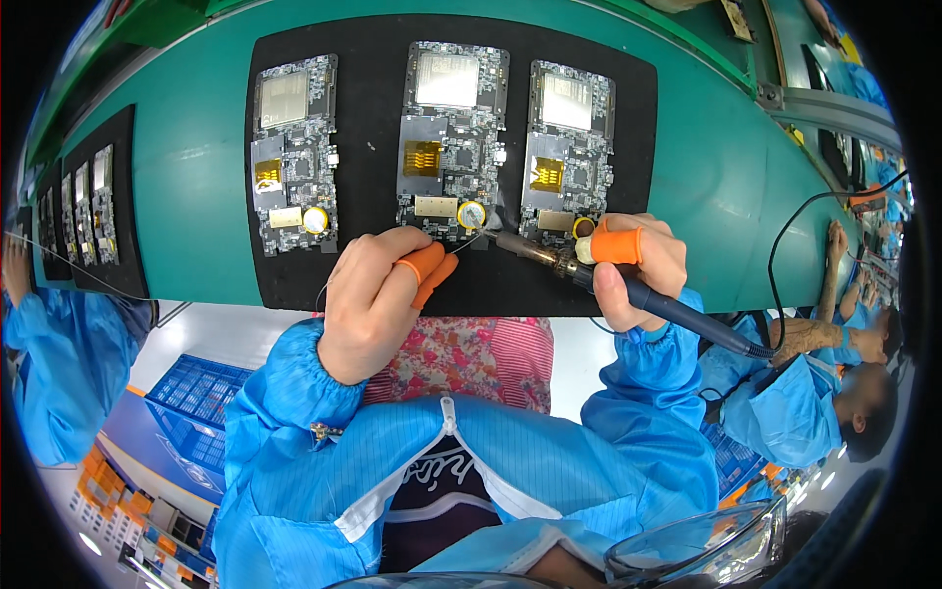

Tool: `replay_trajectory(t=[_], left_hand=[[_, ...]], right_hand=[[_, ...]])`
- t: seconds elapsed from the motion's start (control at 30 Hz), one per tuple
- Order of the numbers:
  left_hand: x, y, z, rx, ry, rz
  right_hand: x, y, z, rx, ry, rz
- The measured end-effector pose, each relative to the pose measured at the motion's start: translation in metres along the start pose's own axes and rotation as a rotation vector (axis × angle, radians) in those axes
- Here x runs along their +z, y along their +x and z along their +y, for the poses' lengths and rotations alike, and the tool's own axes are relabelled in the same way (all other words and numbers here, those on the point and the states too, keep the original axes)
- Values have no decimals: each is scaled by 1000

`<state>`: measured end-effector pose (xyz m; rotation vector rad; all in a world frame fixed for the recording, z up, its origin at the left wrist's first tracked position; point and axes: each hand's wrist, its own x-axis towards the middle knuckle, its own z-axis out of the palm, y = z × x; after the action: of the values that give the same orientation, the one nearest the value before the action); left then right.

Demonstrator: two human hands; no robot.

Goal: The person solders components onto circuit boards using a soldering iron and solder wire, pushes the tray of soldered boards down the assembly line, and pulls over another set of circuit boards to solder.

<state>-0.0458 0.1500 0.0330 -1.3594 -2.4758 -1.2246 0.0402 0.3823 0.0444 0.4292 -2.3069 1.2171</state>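
Soldering iron [530, 247]: my right grip [659, 260] is clasping it, tip pointing beside the coin battery [472, 214] on the middle board [466, 157].
Wire [466, 244]: my left grip [368, 299] is pinching it near the tip.
Soldering: I'm judging it underway; the next move is calling for steadiness.
Right board [579, 147]: it's crowding my right grip.

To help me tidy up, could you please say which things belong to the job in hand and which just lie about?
In the job:
Soldering iron, in right hand
Thin wire, in left hand
Middle circuit board, at iron's tip
Black mat beneath

Apparently just lying about:
Blue crate, lower left
Far-left boards, untouched
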Motion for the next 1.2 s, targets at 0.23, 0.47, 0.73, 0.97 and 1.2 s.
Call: replay_trajectory(t=[0.23,0.47,0.73,0.97,1.2], left_hand=[[6,5,-1,41,3,35],[7,12,0,130,146,14],[-8,14,8,-50,-31,-11],[-28,-5,4,-118,113,-54],[-14,-8,-3,-86,-38,67]], right_hand=[[0,2,-1,26,34,31],[3,-1,2,-34,10,78],[-5,4,-2,33,50,-16],[-8,-8,-15,132,53,69],[2,-9,-14,110,-61,30]])
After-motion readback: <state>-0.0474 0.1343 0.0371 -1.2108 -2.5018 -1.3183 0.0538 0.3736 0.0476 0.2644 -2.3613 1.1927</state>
